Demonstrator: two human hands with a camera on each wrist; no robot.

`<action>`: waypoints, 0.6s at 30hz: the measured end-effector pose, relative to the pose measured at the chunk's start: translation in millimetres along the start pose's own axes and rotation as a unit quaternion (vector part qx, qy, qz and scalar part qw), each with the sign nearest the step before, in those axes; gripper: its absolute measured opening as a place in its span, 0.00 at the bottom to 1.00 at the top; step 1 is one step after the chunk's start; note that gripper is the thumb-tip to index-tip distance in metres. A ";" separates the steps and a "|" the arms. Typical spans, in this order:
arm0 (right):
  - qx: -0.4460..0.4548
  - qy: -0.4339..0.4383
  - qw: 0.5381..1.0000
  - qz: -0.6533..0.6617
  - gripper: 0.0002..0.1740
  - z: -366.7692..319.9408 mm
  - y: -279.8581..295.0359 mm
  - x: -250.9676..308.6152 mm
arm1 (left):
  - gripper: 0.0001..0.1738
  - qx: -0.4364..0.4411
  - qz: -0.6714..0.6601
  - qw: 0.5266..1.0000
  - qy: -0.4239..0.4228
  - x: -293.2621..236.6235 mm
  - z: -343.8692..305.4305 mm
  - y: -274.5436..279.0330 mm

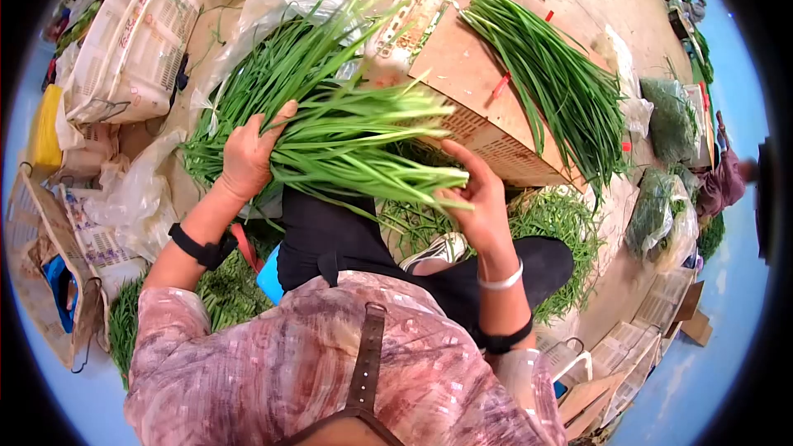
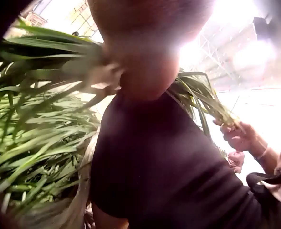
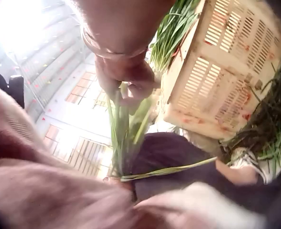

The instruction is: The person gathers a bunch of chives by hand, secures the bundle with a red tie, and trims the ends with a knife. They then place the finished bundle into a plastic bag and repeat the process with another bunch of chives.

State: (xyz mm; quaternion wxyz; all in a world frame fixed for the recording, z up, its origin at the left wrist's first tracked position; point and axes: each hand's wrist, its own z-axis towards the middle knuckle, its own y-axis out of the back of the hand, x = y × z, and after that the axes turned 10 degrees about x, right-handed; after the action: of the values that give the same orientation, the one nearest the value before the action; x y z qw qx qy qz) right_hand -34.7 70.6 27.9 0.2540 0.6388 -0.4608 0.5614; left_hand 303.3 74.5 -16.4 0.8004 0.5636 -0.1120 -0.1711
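We hold a thick bunch of long flat green chive leaves (image 1: 347, 136) across our lap, over the dark trousers. Our left hand (image 1: 246, 157) has fingers and thumb wrapped round the bunch near one end. Our right hand (image 1: 475, 198) curls at the other end, its fingertips pinching a few leaves, as the right wrist view also shows.

We judge this to be the sorting step, with the bunch picked over and evened up. The next move calls for a firm left-hand hold while the right draws out poor leaves or squares the ends, and then for a free spot to lay the bunch down.

A white slatted plastic crate (image 1: 504, 149) stands just in front of us with a brown cardboard sheet (image 1: 458, 66) over its top. On the sheet lies a neat sheaf of green chives (image 1: 553, 83). What is inside the crate we cannot tell. To the right, clear plastic bags (image 1: 669, 120) hold packed greens. At the left a white slatted basket (image 1: 136, 41) lies tilted, and we cannot make out its contents. Loose green chives (image 1: 562, 219) lie spread on the ground beside our knee.
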 end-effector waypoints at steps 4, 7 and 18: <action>-0.024 0.002 0.997 -0.079 0.26 -6.1 3.2 -8.9 | 0.37 0.032 -0.017 0.999 0.007 -2.9 -2.9 -1.6; 0.057 0.042 0.997 -0.029 0.15 -17.8 -0.3 -7.1 | 0.35 0.019 -0.018 0.999 -0.034 0.8 -5.2 0.7; -0.132 -0.061 0.735 -0.662 0.07 5.5 83.4 -30.0 | 0.38 0.226 0.016 0.971 -0.078 -8.8 25.7 65.6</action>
State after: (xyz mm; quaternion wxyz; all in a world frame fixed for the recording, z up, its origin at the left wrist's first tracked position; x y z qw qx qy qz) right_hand -103.3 37.9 -18.1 0.6145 0.7756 -0.0052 0.1441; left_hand 295.4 75.8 54.1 0.6437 0.7127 -0.2187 -0.1725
